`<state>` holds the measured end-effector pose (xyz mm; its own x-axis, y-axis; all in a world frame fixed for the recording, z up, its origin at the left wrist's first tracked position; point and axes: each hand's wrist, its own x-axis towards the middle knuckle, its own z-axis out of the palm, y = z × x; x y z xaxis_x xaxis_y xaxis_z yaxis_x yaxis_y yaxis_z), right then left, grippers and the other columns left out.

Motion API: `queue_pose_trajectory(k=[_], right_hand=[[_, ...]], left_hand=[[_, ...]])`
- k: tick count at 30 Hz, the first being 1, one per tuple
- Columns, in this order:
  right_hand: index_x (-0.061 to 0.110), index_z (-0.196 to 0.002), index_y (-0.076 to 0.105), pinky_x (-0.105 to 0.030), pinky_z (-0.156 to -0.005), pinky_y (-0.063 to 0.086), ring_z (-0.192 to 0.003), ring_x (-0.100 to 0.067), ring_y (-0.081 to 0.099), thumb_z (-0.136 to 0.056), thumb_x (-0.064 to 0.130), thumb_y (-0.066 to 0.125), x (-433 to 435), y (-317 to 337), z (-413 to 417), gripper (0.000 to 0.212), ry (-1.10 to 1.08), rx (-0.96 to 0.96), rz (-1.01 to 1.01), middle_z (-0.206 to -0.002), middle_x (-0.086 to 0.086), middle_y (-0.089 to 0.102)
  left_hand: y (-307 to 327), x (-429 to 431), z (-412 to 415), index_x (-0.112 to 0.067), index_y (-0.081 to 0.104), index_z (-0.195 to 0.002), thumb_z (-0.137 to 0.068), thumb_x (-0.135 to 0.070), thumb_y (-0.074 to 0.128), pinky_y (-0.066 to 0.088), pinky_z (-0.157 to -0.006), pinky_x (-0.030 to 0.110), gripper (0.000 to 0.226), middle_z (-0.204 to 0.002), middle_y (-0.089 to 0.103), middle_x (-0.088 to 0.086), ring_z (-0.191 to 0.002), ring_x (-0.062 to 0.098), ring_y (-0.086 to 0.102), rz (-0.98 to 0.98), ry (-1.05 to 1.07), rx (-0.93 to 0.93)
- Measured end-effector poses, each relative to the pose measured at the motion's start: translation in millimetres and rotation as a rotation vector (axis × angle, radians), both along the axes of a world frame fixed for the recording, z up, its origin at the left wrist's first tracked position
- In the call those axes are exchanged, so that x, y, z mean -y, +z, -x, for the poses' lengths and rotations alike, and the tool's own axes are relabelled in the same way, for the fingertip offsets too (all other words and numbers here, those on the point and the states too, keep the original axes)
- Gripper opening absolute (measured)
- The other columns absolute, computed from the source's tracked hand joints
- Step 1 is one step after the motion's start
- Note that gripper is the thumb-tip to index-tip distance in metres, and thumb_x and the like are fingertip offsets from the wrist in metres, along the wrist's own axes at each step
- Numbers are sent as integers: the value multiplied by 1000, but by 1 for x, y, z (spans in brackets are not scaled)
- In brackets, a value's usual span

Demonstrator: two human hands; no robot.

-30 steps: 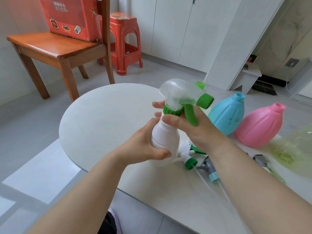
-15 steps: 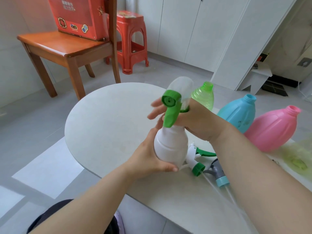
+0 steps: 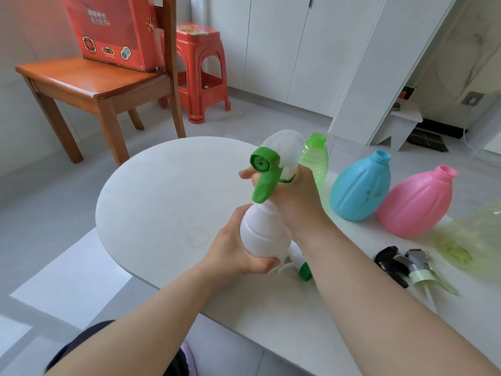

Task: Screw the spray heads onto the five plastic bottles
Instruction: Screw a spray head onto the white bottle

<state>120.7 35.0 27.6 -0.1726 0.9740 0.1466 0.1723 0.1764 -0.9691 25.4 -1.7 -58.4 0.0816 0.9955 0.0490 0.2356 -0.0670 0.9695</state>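
A pale, round-ended surface (image 3: 168, 202) fills the middle of the view, above a grey tiled floor (image 3: 40, 213). Behind it stand a wooden chair (image 3: 89, 85) carrying a red printed box (image 3: 113, 31), a red plastic stool (image 3: 202, 69), and white cabinet doors (image 3: 298, 50) along the far wall.

On the right part of the surface a clear green bottle (image 3: 315, 161) stands upright just behind the hands, its neck open. Beside it a blue bottle (image 3: 360, 185) and a pink bottle (image 3: 414, 202) lean with open necks, touching each other. A blurred yellow-green bottle (image 3: 474, 240) lies at the right edge. Near it lie loose spray heads: a black one (image 3: 387, 260) and a grey one with a pale green collar (image 3: 417, 267). A white spray head with a green nozzle cap (image 3: 303, 270) lies partly hidden behind the right forearm.

The white bottle (image 3: 263, 234) is held upright above the surface's near edge. The left hand (image 3: 235, 253) wraps its lower body, fingers clenched around it. The right hand (image 3: 292, 196) comes over from the right and grips the collar of the translucent spray head with green trigger (image 3: 271, 169) seated on the bottle's neck; its fingers (image 3: 246, 173) curl around the collar behind the trigger, whose nozzle points toward the camera.
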Motion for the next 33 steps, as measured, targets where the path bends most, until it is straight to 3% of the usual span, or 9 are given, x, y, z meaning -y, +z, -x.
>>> queue_pose_trajectory(k=[3, 7, 10, 13, 17, 23, 25, 29, 33], right_hand=[[-5, -81, 65, -27, -64, 43, -67, -15, 51, -57, 28, 58, 3, 0, 4, 42, -81, 36, -34, -91, -26, 69], [-6, -91, 64, -38, -81, 49, -79, -26, 58, -75, 12, 63, -1, 7, 5, 25, -53, 91, 23, -102, -26, 67], [3, -93, 65, -38, -95, 46, -98, -27, 62, -69, 17, 67, -4, 15, -6, 28, 177, 157, 139, -113, -21, 64], [3, -108, 56, -43, -103, 39, -117, -32, 51, -73, 11, 64, -5, 21, -23, 37, 438, 290, 182, -123, -24, 56], [10, -104, 58, -32, -97, 44, -109, -24, 58, -78, 6, 62, -8, 24, -26, 27, 419, 281, 161, -115, -16, 64], [20, -75, 61, -16, -68, 45, -73, -6, 58, -71, 18, 70, -14, 17, -12, 10, 145, 239, 17, -74, 6, 62], [23, -76, 61, -12, -70, 45, -77, -6, 58, -75, 16, 67, -15, 16, -9, 9, 172, 214, 23, -78, 10, 62], [23, -96, 55, -25, -89, 46, -94, -11, 59, -82, 0, 54, -24, 25, -14, 27, 387, 178, 76, -94, 10, 62], [24, -82, 60, -15, -68, 51, -77, -2, 61, -77, 2, 62, -42, 32, -9, 23, 313, 141, 63, -88, 5, 65]], left_hand=[[0, 0, 1, -47, 39, -98, -32, -45, 66, 46, -74, 17, 72, -101, 54, -21, -96, 1, 55, 3, -14, -2], [4, -3, 5, -45, 39, -100, -33, -45, 67, 47, -69, 10, 72, -102, 55, -18, -95, -1, 55, 17, -62, 15], [4, -3, 10, -46, 37, -102, -34, -45, 69, 48, -76, 14, 75, -108, 54, -15, -100, -2, 53, 28, -111, 36], [3, -2, 17, -48, 36, -104, -36, -45, 70, 49, -75, 11, 77, -112, 52, -14, -100, -6, 52, 25, -132, 29], [3, -3, 22, -51, 28, -105, -37, -44, 69, 43, -68, 1, 79, -111, 41, -23, -93, -24, 45, 1, -103, 44], [-4, -6, 21, -50, 25, -103, -44, -34, 77, 41, -70, 2, 81, -111, 37, -23, -97, -18, 44, -52, -42, 15], [-8, -8, 19, -53, 25, -100, -44, -33, 76, 41, -68, 5, 78, -109, 38, -24, -98, -13, 45, -84, 19, -8], [-6, -17, 26, -55, 31, -99, -45, -36, 74, 41, -63, 0, 72, -104, 47, -25, -89, -22, 47, -68, -17, -2], [-7, -26, 40, -43, 25, -128, -52, -36, 82, 32, -87, 5, 96, -128, 41, -20, -115, -3, 42, -59, -18, -50]])
